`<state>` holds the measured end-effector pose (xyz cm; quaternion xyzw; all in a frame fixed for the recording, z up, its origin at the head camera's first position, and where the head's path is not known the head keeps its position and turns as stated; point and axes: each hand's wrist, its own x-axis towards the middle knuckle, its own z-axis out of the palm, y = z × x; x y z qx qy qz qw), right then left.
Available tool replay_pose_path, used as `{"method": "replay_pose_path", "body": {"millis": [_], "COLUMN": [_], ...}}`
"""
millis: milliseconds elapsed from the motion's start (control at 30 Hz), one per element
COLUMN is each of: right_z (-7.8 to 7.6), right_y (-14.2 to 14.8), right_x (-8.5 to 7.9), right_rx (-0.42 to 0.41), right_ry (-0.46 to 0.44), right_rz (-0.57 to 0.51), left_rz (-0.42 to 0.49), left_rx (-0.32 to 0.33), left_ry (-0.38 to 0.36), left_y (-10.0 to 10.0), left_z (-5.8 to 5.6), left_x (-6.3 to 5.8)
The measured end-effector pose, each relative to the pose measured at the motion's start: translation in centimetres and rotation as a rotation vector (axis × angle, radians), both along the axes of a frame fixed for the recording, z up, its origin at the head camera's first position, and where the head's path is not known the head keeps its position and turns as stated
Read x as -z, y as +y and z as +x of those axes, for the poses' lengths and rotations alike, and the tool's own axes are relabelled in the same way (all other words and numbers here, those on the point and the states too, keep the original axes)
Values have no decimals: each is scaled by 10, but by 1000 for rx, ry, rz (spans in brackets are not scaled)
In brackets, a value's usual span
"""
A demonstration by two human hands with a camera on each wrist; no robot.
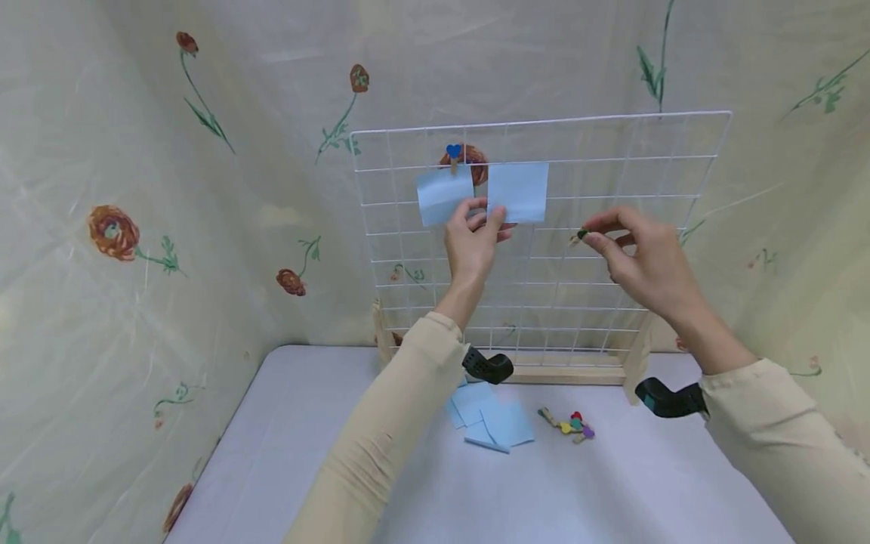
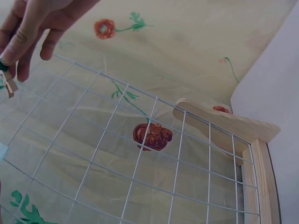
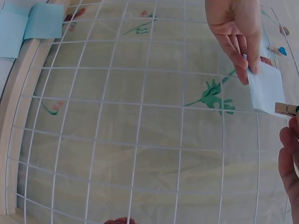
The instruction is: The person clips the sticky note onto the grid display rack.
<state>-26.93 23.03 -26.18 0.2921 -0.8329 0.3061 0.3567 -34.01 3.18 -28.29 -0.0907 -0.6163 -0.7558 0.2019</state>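
Observation:
My left hand [image 1: 473,240] pinches the lower edge of a light blue paper note [image 1: 518,190] between thumb and fingers, holding it up against a white wire grid [image 1: 598,198]. To the left, another blue note [image 1: 445,196] hangs from the grid by a small wooden clothespin with a blue heart [image 1: 454,153]. Off to the right of the held note, my right hand [image 1: 642,257] pinches a small wooden clothespin [image 1: 575,239] with a dark green top. In the right wrist view this clothespin [image 3: 286,109] overlaps the held note's edge [image 3: 266,91].
The grid stands in a wooden base [image 1: 564,375] on a white table [image 1: 612,483]. In front lie several loose blue notes [image 1: 499,419] and a small pile of clothespins [image 1: 571,427] with coloured tops. Flower-patterned cloth [image 1: 272,91] hangs behind and at the sides.

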Motion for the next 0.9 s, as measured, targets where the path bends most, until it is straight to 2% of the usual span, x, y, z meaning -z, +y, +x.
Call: {"method": "replay_pose_path", "body": {"millis": [400,900], "right_z": [-10,-22], "right_y": [-7,-14], "right_x": [-17,-42], "right_rx": [61,81], "right_ry": [-45,-6], "right_rz": [-35,-68], "left_rz": [2,6], "left_rx": [-14,-14], "left_ry": [-8,0], "left_y": [-1,-2], "left_z": [-3,-7], "left_x": [2,-2]}}
